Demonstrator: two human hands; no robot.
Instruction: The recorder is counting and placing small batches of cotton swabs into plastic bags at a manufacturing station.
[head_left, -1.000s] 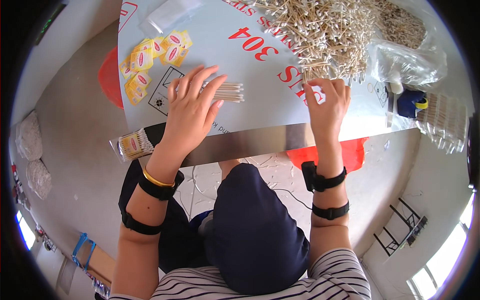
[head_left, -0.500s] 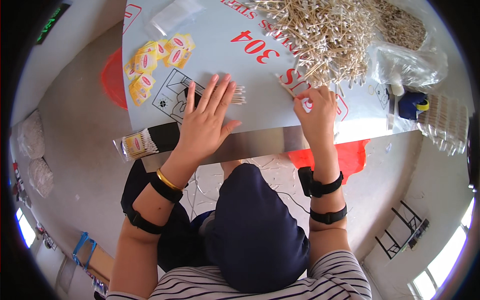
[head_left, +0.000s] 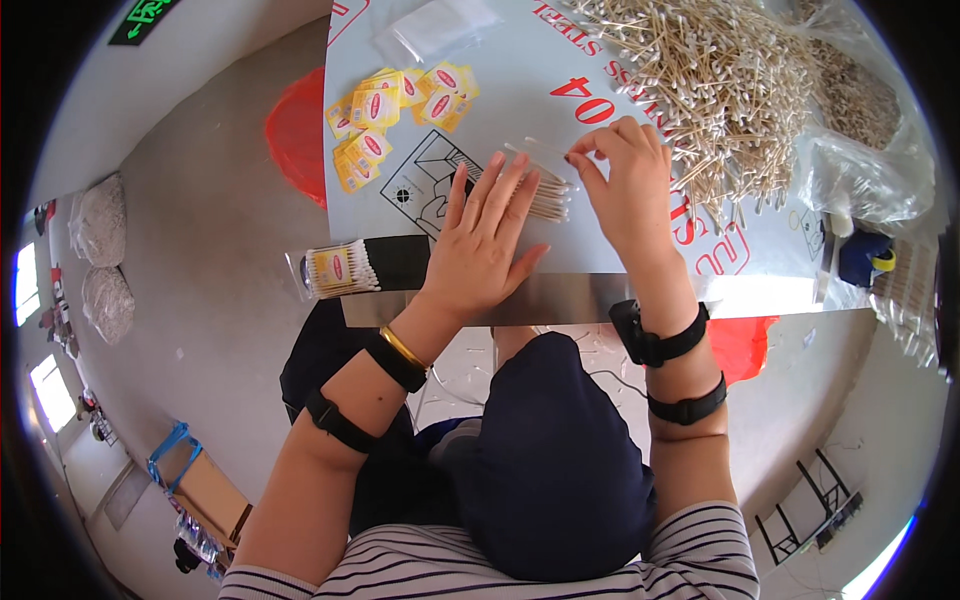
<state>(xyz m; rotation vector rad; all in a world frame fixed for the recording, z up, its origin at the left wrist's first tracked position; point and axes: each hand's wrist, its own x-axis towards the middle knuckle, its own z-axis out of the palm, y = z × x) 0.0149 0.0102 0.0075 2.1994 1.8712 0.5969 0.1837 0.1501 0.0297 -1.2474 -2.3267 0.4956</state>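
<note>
One grey, printed table (head_left: 585, 250) carries a large heap of cotton swabs (head_left: 720, 90), its sticks lying in many directions. Just right of the heap sits a crumpled clear plastic bag (head_left: 860, 180). The two hands are apart: the right hand (head_left: 630, 190), at the heap's near left edge, has thumb and forefinger pinched together; the left hand (head_left: 480, 245), farther left of the heap, lies palm down with fingers spread. Well left of the heap are clear plastic sleeves (head_left: 440, 30) and, nearer the person, overlapping yellow cards (head_left: 378, 107). Farther left of the heap and closer still, a filled packet (head_left: 335, 268) lies at the table's near edge, long axis side to side, white tips pointing right. Left of the heap, a small bundle of swabs (head_left: 550, 198) lies partly under the left hand's fingers; its long axis runs roughly side to side, slanting slightly nearer at the right, and its visible tips point right. Left of the heap too, blurred in the right hand's pinch, a single swab (head_left: 548, 150) points left and slightly away from the person.
</note>
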